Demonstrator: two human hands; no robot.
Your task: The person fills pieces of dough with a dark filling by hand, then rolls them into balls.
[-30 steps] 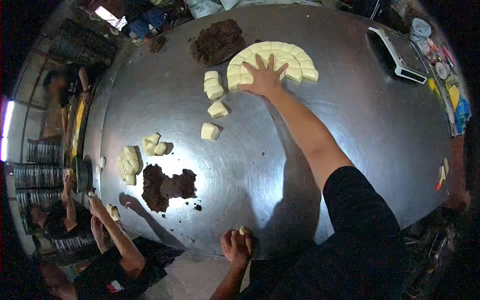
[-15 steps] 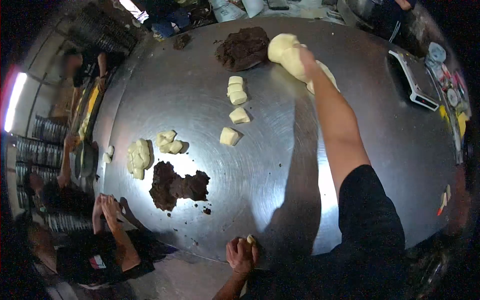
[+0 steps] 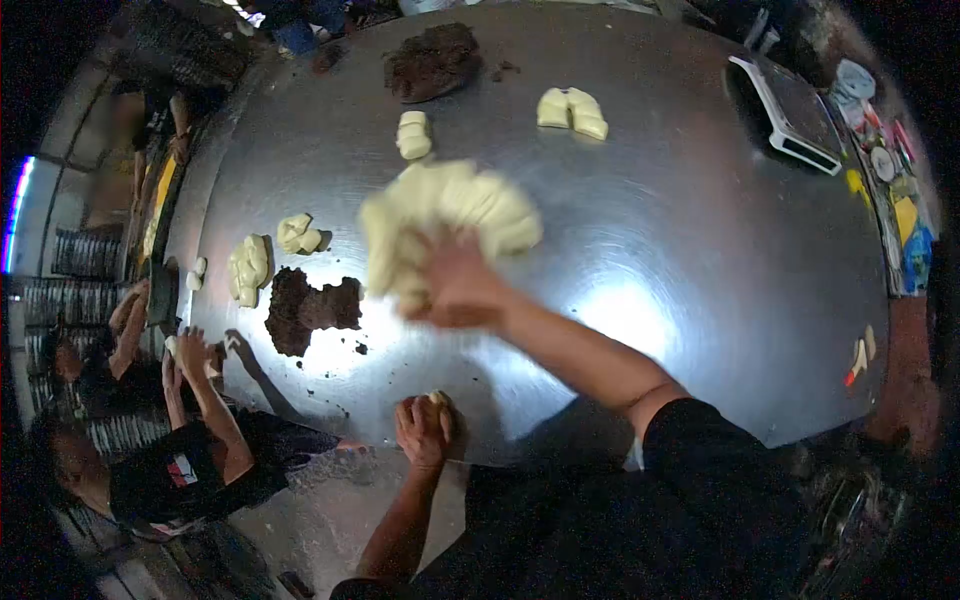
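My right hand [image 3: 460, 280] is out over the middle of the metal table [image 3: 700, 270], gripping a long, thick piece of pale dough [image 3: 485, 205]. Hand and dough are blurred by motion. Close to the table's front edge, my left hand [image 3: 422, 435] is closed, and a small pale bit shows at its fingers; what it holds is hidden. Beyond the right hand lie cut dough blocks [image 3: 413, 135], partly covered by the moving dough. A folded dough piece [image 3: 572, 112] rests farther back. Left of the hands are a dark brown, crumbly mass [image 3: 310, 310] and dough lumps [image 3: 248, 270].
A larger dark mass [image 3: 432, 62] sits at the back. A scale [image 3: 785, 115] stands at the right rear, near bags and small items. Along the left side, a person's hands [image 3: 190, 355] work at the table edge, with other people behind.
My right hand has swept the large dough from the back right toward the middle-left and nearer to me. A folded piece stays behind. My left hand remains at the front edge; the view has shifted.
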